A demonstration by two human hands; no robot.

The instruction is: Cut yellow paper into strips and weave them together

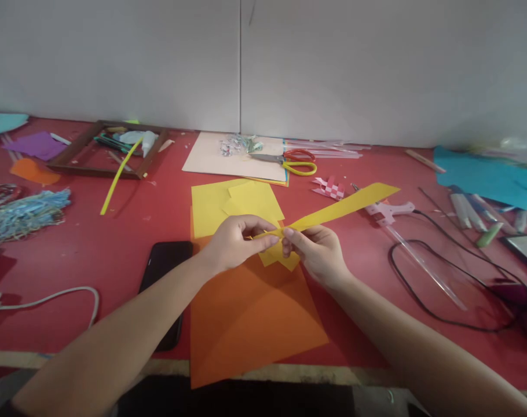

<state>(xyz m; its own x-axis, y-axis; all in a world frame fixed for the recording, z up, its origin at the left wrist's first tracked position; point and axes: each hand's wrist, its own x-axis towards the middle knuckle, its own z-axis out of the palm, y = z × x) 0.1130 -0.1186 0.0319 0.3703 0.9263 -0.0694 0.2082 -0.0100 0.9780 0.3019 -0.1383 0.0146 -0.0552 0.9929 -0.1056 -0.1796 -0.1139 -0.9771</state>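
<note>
Between both hands is a yellow paper strip [346, 205], its long free end slanting up to the right. My left hand [241, 240] pinches the strip's left part between thumb and fingers. Close beside it, my right hand [318, 249] grips the strip with thumb over bent fingers. Whether the paper is folded at the fingertips I cannot tell. Beneath the hands lie yellow paper pieces [255, 200] on an orange sheet [255, 324], which overhangs the table's front edge. The pieces are partly hidden by my fingers.
Scissors [300, 162] rest on pale sheets [207, 156] at the back. On the right are a pink glue gun [387, 213] with a black cable and several markers [472, 213]. A black phone [161, 260] lies left, below a brown frame [76, 165]. A wall [159, 63] stands behind.
</note>
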